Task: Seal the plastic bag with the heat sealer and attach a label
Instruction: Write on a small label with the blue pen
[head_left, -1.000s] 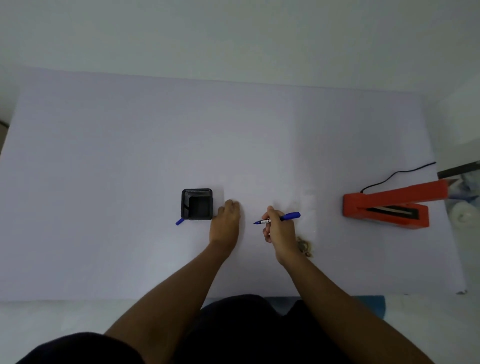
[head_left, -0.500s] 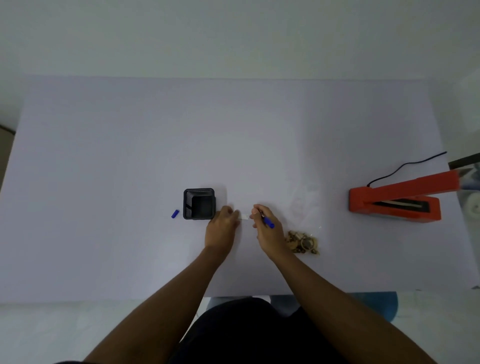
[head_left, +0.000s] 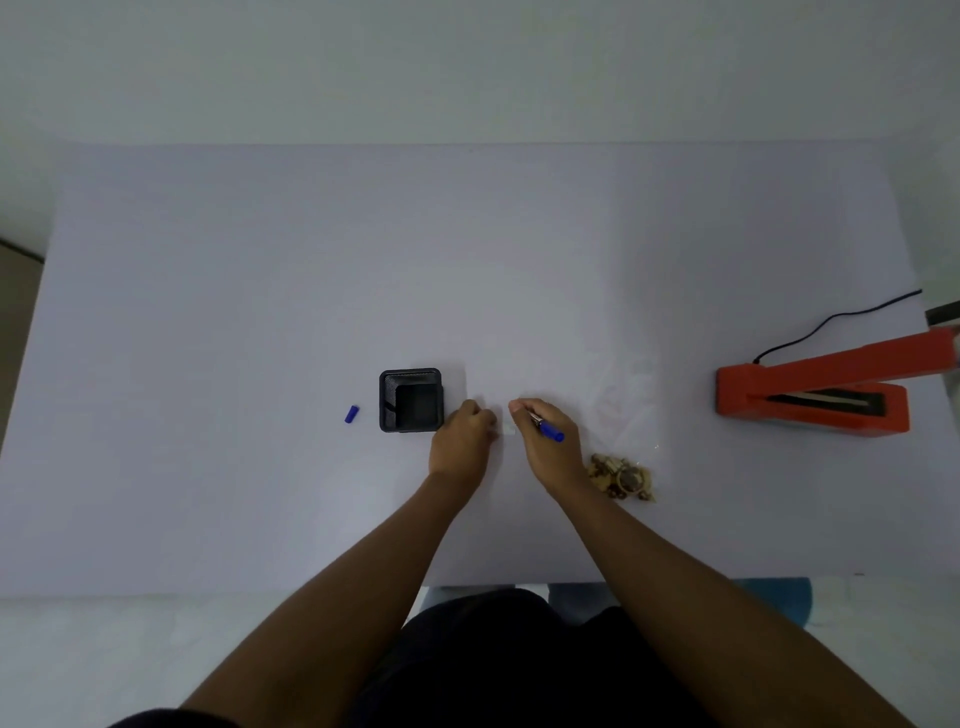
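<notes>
Left hand (head_left: 460, 441): fingers pinched a small white label (head_left: 508, 429) near the bench's front edge.
Right hand (head_left: 545, 441): fingers gripped a blue pen (head_left: 548, 430).

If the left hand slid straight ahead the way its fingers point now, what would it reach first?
Probably the small white label just past the left hand, whose fingers point up and right toward the right hand holding the blue pen. The black pen holder sits off that line.
</notes>
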